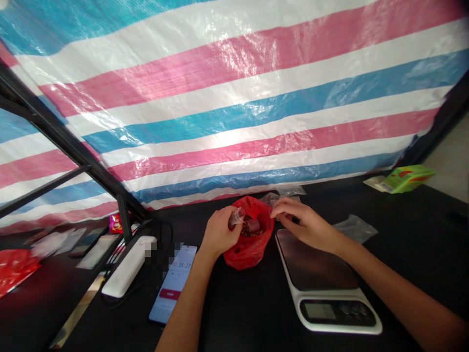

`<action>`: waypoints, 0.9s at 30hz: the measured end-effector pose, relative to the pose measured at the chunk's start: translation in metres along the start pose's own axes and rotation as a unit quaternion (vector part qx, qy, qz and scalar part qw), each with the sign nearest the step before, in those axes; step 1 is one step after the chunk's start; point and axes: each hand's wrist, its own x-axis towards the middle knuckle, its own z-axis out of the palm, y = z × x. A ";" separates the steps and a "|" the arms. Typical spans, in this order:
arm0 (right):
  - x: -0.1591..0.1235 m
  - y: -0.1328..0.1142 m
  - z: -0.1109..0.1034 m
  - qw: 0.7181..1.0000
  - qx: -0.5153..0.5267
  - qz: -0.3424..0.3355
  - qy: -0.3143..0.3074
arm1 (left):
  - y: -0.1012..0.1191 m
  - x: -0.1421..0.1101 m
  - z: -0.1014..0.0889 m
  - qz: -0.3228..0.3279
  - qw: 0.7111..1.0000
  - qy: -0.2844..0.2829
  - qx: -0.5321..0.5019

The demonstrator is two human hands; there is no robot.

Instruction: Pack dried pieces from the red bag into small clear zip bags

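The left hand (220,232) grasps a small crumpled piece of clear plastic (238,216) between thumb and fingers, at the left rim of an open red plastic bag (244,256). The right hand (311,227) has its fingers bent, tips at the bag's right rim; whether they pinch the film, I cannot tell. The bag sits between both sets of fingertips, with small brown pieces (247,231) inside. A digital scale (318,266) lies below the right fingers, toward the body. Left of the left fingers are a smartphone (176,278) showing a timer and, farther out, a white power strip (128,266).
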 end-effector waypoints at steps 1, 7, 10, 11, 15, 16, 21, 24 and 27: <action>0.000 -0.001 0.001 1.000 -0.018 -0.006 0.004 | 0.002 -0.001 0.000 0.011 1.000 0.016 -0.011; -0.005 -0.017 0.008 0.997 -0.071 -0.040 0.010 | 0.025 -0.006 0.011 0.069 0.994 0.021 -0.078; -0.008 -0.025 0.009 0.995 -0.070 -0.074 0.007 | 0.041 -0.010 0.020 0.085 0.990 -0.014 -0.112; -0.009 -0.027 0.010 0.994 -0.071 -0.082 0.004 | 0.045 -0.011 0.022 0.084 0.989 -0.020 -0.123; -0.012 -0.027 0.011 0.995 -0.067 -0.071 0.015 | 0.054 -0.013 0.024 0.055 0.985 -0.037 -0.161; -0.012 -0.027 0.010 0.996 -0.061 -0.062 0.031 | 0.054 -0.013 0.024 0.053 0.984 -0.039 -0.168; -0.013 -0.026 -0.009 0.996 0.033 0.005 0.083 | 0.044 -0.011 0.017 0.096 0.981 -0.054 -0.160; -0.011 -0.024 -0.027 0.994 0.077 0.071 0.043 | 0.037 -0.009 0.015 0.099 0.984 -0.043 -0.142; -0.010 -0.019 -0.036 0.990 0.058 0.102 -0.076 | 0.033 -0.007 0.015 0.085 0.988 -0.032 -0.126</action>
